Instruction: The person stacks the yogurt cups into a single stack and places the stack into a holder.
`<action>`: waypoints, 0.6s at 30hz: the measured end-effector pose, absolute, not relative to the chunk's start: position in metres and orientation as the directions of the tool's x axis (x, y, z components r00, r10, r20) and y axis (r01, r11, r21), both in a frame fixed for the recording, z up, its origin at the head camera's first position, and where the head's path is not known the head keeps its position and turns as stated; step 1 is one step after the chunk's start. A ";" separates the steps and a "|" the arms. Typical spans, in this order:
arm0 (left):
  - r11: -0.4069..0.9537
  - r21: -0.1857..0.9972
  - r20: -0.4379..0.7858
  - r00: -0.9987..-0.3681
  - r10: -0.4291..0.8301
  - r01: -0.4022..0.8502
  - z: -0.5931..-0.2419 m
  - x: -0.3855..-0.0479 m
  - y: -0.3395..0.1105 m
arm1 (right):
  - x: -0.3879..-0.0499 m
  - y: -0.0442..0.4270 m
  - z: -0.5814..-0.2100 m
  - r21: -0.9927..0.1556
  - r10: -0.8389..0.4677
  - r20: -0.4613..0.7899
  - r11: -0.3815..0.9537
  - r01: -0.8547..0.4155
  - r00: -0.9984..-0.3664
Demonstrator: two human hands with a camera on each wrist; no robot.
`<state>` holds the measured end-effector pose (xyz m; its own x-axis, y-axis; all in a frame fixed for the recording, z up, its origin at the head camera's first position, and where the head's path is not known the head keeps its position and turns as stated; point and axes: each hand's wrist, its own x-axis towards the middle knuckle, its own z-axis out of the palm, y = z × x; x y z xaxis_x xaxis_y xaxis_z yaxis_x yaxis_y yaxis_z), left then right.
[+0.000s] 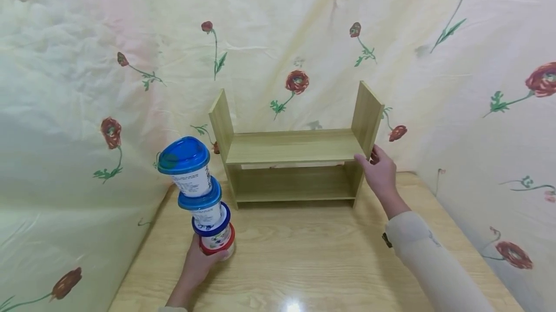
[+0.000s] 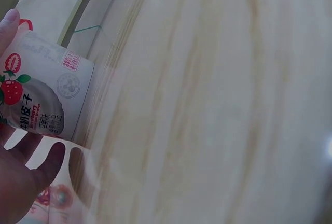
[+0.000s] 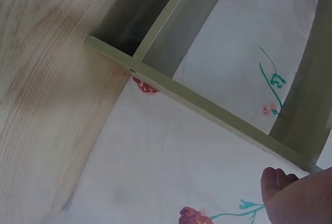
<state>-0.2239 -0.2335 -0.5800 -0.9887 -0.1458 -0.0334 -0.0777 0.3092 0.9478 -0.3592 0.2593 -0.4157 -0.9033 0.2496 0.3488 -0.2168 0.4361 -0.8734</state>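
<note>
At the left in the head view leans a stack of several lidded tubs. On top is a tub with a bright blue lid [image 1: 184, 155], over another blue-lidded tub [image 1: 201, 194] and a dark-blue-lidded one [image 1: 212, 219]. The bottom tub [image 1: 228, 249] has a red lid; its strawberry-printed side [image 2: 49, 89] shows in the left wrist view. My left hand [image 1: 197, 261] grips this lowest tub. A wooden two-level shelf [image 1: 295, 147] stands against the back. My right hand [image 1: 381, 173] grips its right side panel [image 1: 367, 114], thumb in front and fingers behind.
A light wood-grain table [image 1: 295, 254] lies under the shelf. Cream cloth printed with red flowers [image 1: 260, 37] hangs behind and on both sides, close to the shelf's back.
</note>
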 end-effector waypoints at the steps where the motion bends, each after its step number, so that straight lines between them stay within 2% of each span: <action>1: 0.312 0.947 -0.033 -0.989 -0.145 -0.077 -0.580 -0.224 -0.233 | -0.360 0.259 -0.416 -0.879 0.252 0.340 0.428 -0.211 -0.906; 9: 0.327 0.942 -0.034 -0.991 -0.133 -0.076 -0.578 -0.226 -0.233 | -0.368 0.254 -0.424 -0.898 0.341 0.327 0.403 -0.177 -0.881; 18: 0.334 0.940 -0.020 -0.989 -0.145 -0.068 -0.578 -0.226 -0.232 | -0.371 0.247 -0.427 -0.894 0.350 0.329 0.414 -0.171 -0.877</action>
